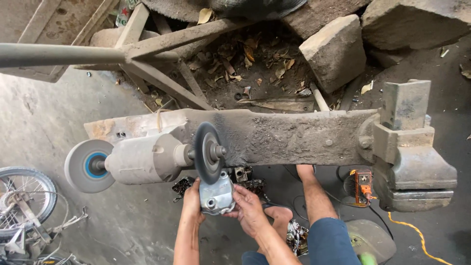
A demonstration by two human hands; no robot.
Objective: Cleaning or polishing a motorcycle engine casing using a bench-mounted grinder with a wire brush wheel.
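metal casing (216, 195) between both hands' grip, against dark wheel (206, 152).

The cast metal engine cover (216, 197) is dull silver-grey, lumpy, with a round bolt boss at its near left corner. It sits upright in the near middle, its top edge touching the dark wheel (206, 153) of the bench grinder (144, 159).

bicycle wheel (22, 196): cut off by left edge | metal casting (217, 195): top behind dark wheel (207, 153)
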